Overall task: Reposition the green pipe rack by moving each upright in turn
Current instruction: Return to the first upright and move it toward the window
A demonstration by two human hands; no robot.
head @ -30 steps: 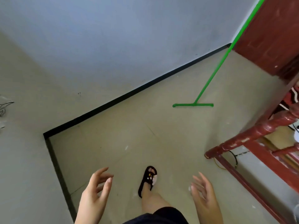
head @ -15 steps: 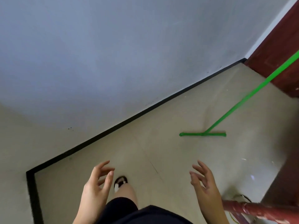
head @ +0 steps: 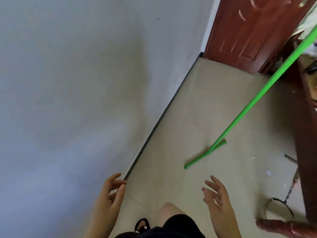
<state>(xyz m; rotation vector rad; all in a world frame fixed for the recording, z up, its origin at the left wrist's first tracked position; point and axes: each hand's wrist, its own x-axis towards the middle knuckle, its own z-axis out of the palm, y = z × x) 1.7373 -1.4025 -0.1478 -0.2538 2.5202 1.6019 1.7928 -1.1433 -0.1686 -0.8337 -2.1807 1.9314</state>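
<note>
1. The left hand (head: pixel 109 200) is hanging at the lower centre of the frame, fingers loosely spread and holding nothing.
2. The right hand (head: pixel 218 201) is hovering to the right of it, likewise spread wide and holding nothing.
3. The green pipe rack's upright (head: pixel 262 86) is slanting from the upper right corner down to its foot bar (head: pixel 205 155), which is lying on the beige floor (head: pixel 214 107) right of centre, well apart from both hands.
4. A red-brown door (head: pixel 248 30) is standing at the upper right.
</note>
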